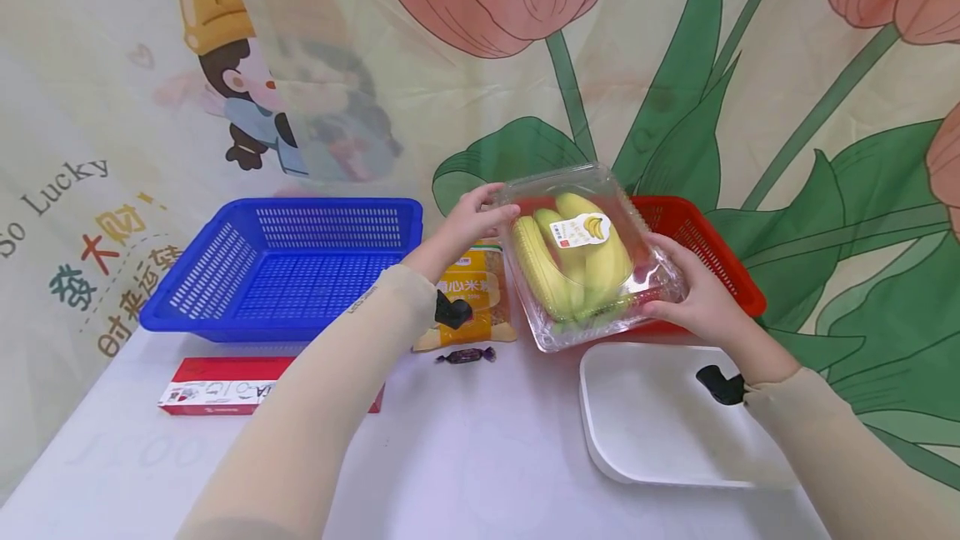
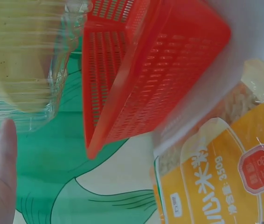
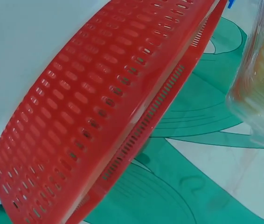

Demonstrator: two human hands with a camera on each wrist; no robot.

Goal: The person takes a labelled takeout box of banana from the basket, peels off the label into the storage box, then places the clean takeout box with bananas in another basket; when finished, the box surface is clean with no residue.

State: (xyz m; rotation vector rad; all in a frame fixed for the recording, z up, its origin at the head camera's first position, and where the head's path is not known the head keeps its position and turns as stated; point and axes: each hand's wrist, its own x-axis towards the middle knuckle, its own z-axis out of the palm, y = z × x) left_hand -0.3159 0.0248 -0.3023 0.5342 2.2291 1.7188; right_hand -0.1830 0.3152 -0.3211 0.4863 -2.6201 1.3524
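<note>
A clear plastic clamshell box of yellow bananas [image 1: 585, 261] with a white label is held tilted above the table, in front of the red basket [image 1: 701, 244]. My left hand [image 1: 483, 211] grips its upper left edge. My right hand [image 1: 675, 290] holds its lower right corner. In the left wrist view the banana box [image 2: 22, 60] fills the upper left, with my fingers [image 2: 1, 154] below it and the red basket [image 2: 146, 70] beside it. The right wrist view shows the red basket [image 3: 99, 116] and a corner of the box [image 3: 262, 79].
A blue basket [image 1: 225, 273] stands at the back left. A yellow rice pack [image 1: 480, 290] lies under my left wrist, with a dark wrapped candy [image 1: 467, 354] in front of it. A red-and-white carton [image 1: 217, 394] lies at the left. A white tray [image 1: 645, 423] sits at the right front.
</note>
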